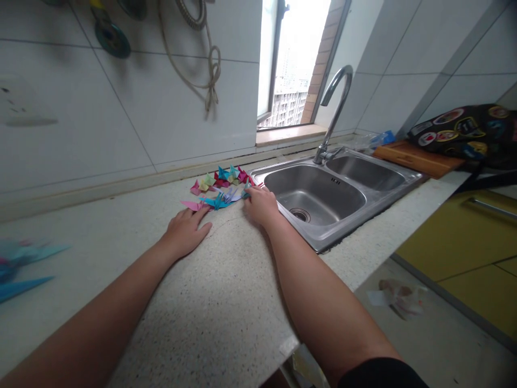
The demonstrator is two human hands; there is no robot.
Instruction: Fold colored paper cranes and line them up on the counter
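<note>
Several folded paper cranes stand in two rows on the speckled countertop, beside the sink. The back row holds a yellow-green crane (pixel 209 181) and others in pink, blue and red. In front are a pink crane (pixel 193 205), a blue crane (pixel 218 201) and a lavender crane (pixel 230 195). My left hand (pixel 186 230) lies open on the counter, its fingertips at the pink crane. At the right end of the front row, my right hand (pixel 262 205) has its fingers closed around a teal crane (pixel 245 189), partly hidden by them.
A double steel sink (pixel 315 237) with a tall faucet (pixel 343 91) is set into the counter on the right. Beyond it are a wooden board (pixel 416 157) and a dark patched bag (pixel 464 129). More blue folded paper (pixel 24 288) lies blurred at far left.
</note>
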